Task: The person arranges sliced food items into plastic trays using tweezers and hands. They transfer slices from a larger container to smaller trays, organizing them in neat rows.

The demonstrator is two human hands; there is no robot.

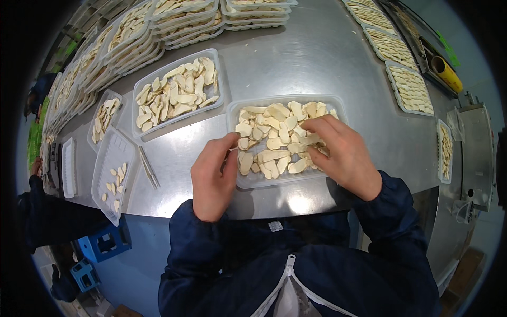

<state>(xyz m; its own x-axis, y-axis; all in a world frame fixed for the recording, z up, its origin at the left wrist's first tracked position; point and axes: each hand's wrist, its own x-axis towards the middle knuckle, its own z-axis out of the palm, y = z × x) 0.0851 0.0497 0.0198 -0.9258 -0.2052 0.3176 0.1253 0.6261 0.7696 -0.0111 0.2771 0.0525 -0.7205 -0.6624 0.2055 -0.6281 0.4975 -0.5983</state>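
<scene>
A clear plastic tray (287,181) of pale dried slices (273,123), whose exact kind I cannot tell, lies before me on the steel table. At its left rim is my left hand (216,170), thumb and fingertips close to the edge; whether it grips the rim is unclear. My right hand (342,152) reaches over the right part of the tray, thumb and fingers around a slice (311,139) among the others; a firm hold cannot be made out. Behind and to the left stands another plastic tray (220,75) of loose slices. Metal tweezers (149,168) lie left of my left hand.
A tilted tray (103,158) with small pieces rests partly on a smaller filled tray (115,95). Stacked trays (186,25) stand at the back left, trays of neatly rowed slices (410,89) along the right. At the far left are a person's dark sleeve (51,218) and a blue stool (105,243).
</scene>
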